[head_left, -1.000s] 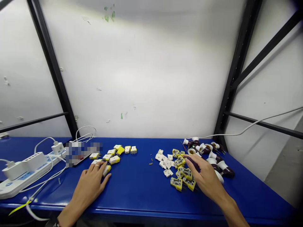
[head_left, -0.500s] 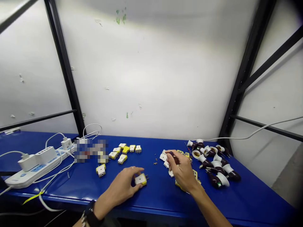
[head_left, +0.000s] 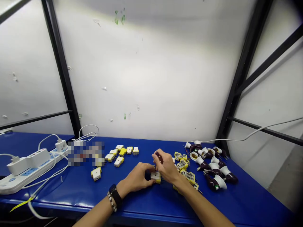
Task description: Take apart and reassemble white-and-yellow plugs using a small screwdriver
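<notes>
My left hand [head_left: 141, 177] is closed around a white-and-yellow power plug [head_left: 155, 177], which lies on the blue tabletop with its prongs to the right. My right hand [head_left: 166, 167] grips the dark handle of a screwdriver [head_left: 159, 156], held upright over that plug. The tip of the tool is mostly hidden by my fingers, so I cannot tell whether it touches the screw hole. Just right of my right hand lie opened yellow plug halves [head_left: 182, 164] with metal parts inside, some of them covered by my wrist.
Several assembled plugs [head_left: 119, 161] stand left of centre, with one plug [head_left: 96, 173] nearer. Dark lamp holders with white rims [head_left: 213, 169] are heaped at the right. A white power strip [head_left: 14, 184] with cables lies at the left. Black frame posts [head_left: 62, 69] flank the white wall.
My right hand has moved left with the screwdriver, from the white covers to above the plug. My left hand and the plug have shifted right, closer to it.
</notes>
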{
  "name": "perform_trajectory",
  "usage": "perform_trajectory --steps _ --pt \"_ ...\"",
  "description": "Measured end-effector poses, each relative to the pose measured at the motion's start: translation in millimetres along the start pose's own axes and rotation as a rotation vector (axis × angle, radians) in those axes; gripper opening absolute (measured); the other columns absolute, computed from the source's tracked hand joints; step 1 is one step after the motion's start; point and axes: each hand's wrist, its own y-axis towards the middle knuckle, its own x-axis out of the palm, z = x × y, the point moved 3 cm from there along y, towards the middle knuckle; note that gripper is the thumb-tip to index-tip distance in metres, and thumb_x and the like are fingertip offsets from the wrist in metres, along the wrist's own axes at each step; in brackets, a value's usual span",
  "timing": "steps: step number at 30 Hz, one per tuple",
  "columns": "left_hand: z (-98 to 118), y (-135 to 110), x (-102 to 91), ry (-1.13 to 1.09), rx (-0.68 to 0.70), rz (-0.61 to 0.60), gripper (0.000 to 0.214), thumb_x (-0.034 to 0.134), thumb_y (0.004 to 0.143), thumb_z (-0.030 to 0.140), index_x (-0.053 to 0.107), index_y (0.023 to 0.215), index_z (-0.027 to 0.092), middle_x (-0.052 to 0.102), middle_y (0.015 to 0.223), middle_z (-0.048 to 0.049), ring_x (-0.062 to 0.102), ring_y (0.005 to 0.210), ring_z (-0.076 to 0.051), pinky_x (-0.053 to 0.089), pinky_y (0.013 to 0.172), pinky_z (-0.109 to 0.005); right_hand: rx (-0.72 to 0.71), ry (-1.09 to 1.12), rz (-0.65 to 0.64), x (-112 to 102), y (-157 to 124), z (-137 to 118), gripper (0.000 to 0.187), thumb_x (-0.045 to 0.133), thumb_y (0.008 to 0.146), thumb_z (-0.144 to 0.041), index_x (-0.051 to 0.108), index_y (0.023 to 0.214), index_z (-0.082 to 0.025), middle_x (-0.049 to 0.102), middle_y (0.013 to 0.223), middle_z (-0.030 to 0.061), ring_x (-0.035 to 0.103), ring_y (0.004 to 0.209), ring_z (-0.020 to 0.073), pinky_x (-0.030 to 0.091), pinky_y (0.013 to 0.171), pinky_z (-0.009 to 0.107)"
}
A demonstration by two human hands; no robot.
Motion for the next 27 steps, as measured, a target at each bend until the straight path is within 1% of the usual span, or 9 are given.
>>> perform_trajectory --steps 2,5,8,12,17,19,21,23,27 --pt "-1 0 0.2 0.039 0.012 0.016 0.022 0.071 0.075 0.02 0.076 0.096 0.019 0.077 0.093 -0.0036 0.067 0.081 -0.02 0.049 0.075 -0.027 -0.031 -0.043 -0.003 2 0 0 0.025 0.046 0.1 -0.033 0.052 0.08 -0.022 0.059 0.066 -0.0008 0.054 0.059 0.0153 0.038 0.06 0.027" --pt "2 0 0.2 0.071 0.073 0.076 0.029 0.072 0.073 0.018 0.074 0.101 0.02 0.075 0.101 -0.0056 0.066 0.091 -0.023 0.049 0.083 -0.03 -0.038 -0.048 0.012 3 -3 2 0.025 0.047 0.1 -0.032 0.053 0.078 -0.022 0.056 0.063 -0.0018 0.052 0.059 0.0153 0.038 0.061 0.027" --pt "6 0 1.3 0.001 0.115 0.111 0.023 0.063 0.081 0.016 0.073 0.102 0.02 0.075 0.101 -0.0063 0.066 0.094 -0.023 0.049 0.089 -0.031 -0.031 0.012 0.002 4 -7 3 0.024 0.047 0.1 -0.032 0.055 0.079 -0.022 0.055 0.062 -0.0025 0.053 0.058 0.0149 0.04 0.062 0.027" --pt "5 3 6.6 -0.148 0.088 0.091 0.023 0.048 0.093 0.015 0.071 0.091 0.017 0.075 0.087 -0.0044 0.069 0.081 -0.019 0.05 0.078 -0.026 -0.01 0.129 -0.034 5 -9 6 0.025 0.045 0.101 -0.034 0.057 0.083 -0.021 0.058 0.065 -0.0018 0.055 0.057 0.0141 0.042 0.059 0.026" --pt "0 6 9.7 -0.122 0.08 0.104 0.022 0.049 0.095 0.018 0.069 0.086 0.017 0.074 0.082 -0.0038 0.067 0.073 -0.017 0.048 0.069 -0.023 0.06 0.33 -0.151 5 -7 11 0.028 0.041 0.103 -0.04 0.061 0.101 -0.02 0.062 0.072 -0.0006 0.057 0.055 0.0127 0.046 0.055 0.024" --pt "-1 6 9.3 -0.095 0.071 0.106 0.023 0.05 0.095 0.02 0.07 0.085 0.017 0.075 0.08 -0.0034 0.066 0.07 -0.016 0.046 0.067 -0.023 0.103 0.343 -0.087 3 -5 12 0.027 0.053 0.097 -0.044 0.063 0.102 -0.019 0.064 0.074 0.0002 0.059 0.054 0.0129 0.047 0.054 0.024" --pt "0 6 8.9 -0.09 0.062 0.103 0.023 0.051 0.095 0.021 0.07 0.085 0.018 0.075 0.08 -0.0031 0.066 0.068 -0.016 0.046 0.066 -0.023 0.132 0.322 0.019 0 -4 11 0.026 0.062 0.092 -0.045 0.064 0.092 -0.019 0.063 0.071 0.0004 0.058 0.053 0.0134 0.047 0.053 0.025" --pt "0 5 8.6 -0.112 0.051 0.109 0.022 0.051 0.095 0.022 0.071 0.086 0.018 0.076 0.081 -0.0032 0.067 0.07 -0.017 0.048 0.067 -0.023 0.124 0.297 0.067 -2 -4 9 0.028 0.061 0.092 -0.045 0.063 0.08 -0.019 0.062 0.067 0.0004 0.056 0.054 0.0137 0.047 0.053 0.025" --pt "-1 5 9.9 -0.179 0.017 0.121 0.021 0.053 0.094 0.023 0.073 0.089 0.018 0.077 0.085 -0.0041 0.071 0.075 -0.018 0.052 0.072 -0.025 0.118 0.42 -0.062 -1 -1 8 0.034 0.049 0.098 -0.046 0.067 0.089 -0.019 0.066 0.075 0.0023 0.057 0.058 0.0134 0.048 0.057 0.025"
